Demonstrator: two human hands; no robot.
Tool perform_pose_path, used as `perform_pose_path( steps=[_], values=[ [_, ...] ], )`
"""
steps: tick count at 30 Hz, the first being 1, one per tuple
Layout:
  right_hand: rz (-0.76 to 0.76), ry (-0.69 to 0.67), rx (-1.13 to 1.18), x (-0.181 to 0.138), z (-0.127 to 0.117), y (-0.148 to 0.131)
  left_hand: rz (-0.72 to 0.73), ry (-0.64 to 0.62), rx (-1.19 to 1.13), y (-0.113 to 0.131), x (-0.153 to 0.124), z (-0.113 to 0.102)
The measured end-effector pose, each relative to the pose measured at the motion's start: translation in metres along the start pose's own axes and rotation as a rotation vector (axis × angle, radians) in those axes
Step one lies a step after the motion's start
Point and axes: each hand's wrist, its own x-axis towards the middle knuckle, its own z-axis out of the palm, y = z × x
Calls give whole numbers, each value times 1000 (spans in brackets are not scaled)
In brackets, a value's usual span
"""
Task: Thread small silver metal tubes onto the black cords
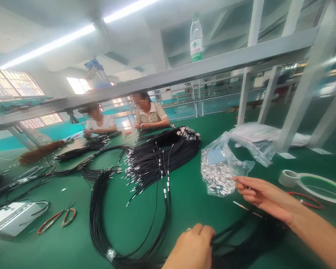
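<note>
My left hand (190, 247) is closed in a fist around a bundle of thin black wires (123, 224) near the table's front edge. My right hand (261, 197) hovers to the right, fingers pinched together on something tiny that I cannot make out, beside a clear plastic bag of small silver metal pieces (220, 172). A large looped coil of black wires with silver tips (162, 153) lies across the green table (190, 194) in front of me.
More wire bundles (84, 149) lie to the left, with a white box (11, 218) and red-handled snips (57, 218). A white tape holder (313, 185) and more plastic bags (257, 136) sit right. Two people (123, 117) work across the table. A bottle (196, 37) stands on the overhead shelf.
</note>
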Motion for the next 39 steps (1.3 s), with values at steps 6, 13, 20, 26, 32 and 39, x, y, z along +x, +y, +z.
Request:
perform_pose_path(
  steps=[6, 13, 20, 26, 32, 39],
  values=[
    [-209, 114, 87, -5, -28, -24, 25, 60, -14, 33, 29, -4],
    [-411, 200, 150, -19, -50, -50, 112, 397, -346, 44, 50, -17],
    [-391, 186, -27, -17, -36, -34, 129, 404, -921, 40, 88, -55],
    [-365, 170, -161, -16, -26, -25, 140, 304, -1013, 44, 99, -68],
    [-232, 67, -205, -15, -21, -14, 89, 432, -915, -3, 74, -50],
    [-190, 52, -218, -19, -6, -5, 50, 468, -1021, -41, 53, -41]
  ],
)
